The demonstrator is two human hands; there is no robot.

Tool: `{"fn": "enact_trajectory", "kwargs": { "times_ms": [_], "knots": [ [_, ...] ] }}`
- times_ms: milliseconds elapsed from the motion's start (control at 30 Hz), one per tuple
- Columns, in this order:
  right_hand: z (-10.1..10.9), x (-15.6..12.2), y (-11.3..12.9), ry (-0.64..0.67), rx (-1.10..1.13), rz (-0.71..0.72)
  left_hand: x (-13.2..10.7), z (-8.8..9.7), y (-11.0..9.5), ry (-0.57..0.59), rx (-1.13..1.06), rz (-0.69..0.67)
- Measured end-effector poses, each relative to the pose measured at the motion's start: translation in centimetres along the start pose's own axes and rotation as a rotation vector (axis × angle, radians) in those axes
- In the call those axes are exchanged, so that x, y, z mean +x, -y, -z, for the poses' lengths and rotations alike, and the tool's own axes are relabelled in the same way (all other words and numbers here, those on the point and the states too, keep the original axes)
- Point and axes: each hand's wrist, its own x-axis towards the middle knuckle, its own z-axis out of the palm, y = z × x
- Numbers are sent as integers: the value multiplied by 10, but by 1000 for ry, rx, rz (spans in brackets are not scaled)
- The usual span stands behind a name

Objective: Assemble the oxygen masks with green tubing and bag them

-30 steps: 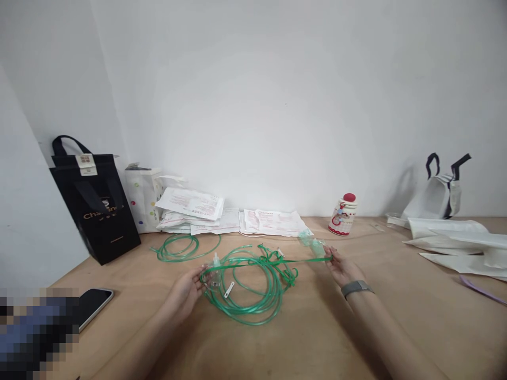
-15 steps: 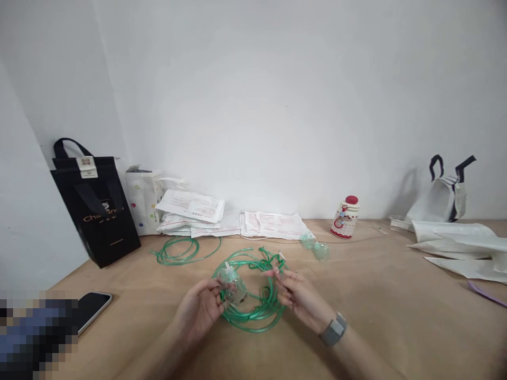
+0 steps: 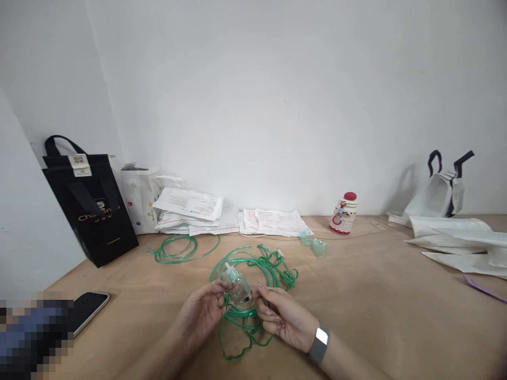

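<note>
A clear oxygen mask (image 3: 242,293) with a pale green connector is held up between both hands, over a coil of green tubing (image 3: 233,259) on the table. My left hand (image 3: 204,314) pinches its left edge. My right hand (image 3: 287,316), with a grey watch band on the wrist, has its fingers closed at the mask's right edge. A dark green elastic strap (image 3: 234,359) hangs in a loop below the mask. More green straps (image 3: 283,269) lie bunched at the right of the coil.
Another tubing coil (image 3: 174,258) lies at the left. Two small pale green mask parts (image 3: 319,247) rest farther back. White printed packets (image 3: 190,203), a black bag (image 3: 93,211) and a bottle (image 3: 343,215) stand near the wall. A phone (image 3: 91,311) lies left; white wrappers (image 3: 455,235) lie right.
My right hand has moved left and down from the bunched straps to the mask's right edge. A strap loop now hangs below the mask. The view has shifted slightly.
</note>
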Motion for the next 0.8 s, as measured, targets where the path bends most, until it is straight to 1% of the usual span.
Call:
{"fn": "enact_trajectory", "kwargs": {
  "times_ms": [100,167,233,300,367,433,533,600,667,800],
  "knots": [
    [2,2,-2,9,65,16,0,0,0,34,35,-3],
    [3,2,-1,3,86,47,-1,-2,0,78,64,-19],
    [2,2,1,-13,83,81,-2,-6,1,131,87,-27],
    [0,0,3,-36,57,107,-3,-12,2,156,102,-15],
    [-2,-3,6,-51,7,115,-4,-18,4,138,114,17],
    [-4,-5,7,-52,-62,101,-3,-21,4,88,136,45],
    [-6,-7,8,-72,-148,81,-2,-21,1,-3,190,59],
    [-5,-6,9,-130,-166,101,-1,-17,-2,-34,195,46],
    [-2,-4,11,-216,-163,141,0,-12,-5,-38,168,38],
    [6,-2,18,-365,-159,220,1,-4,-3,-71,130,34]
  ]
}}
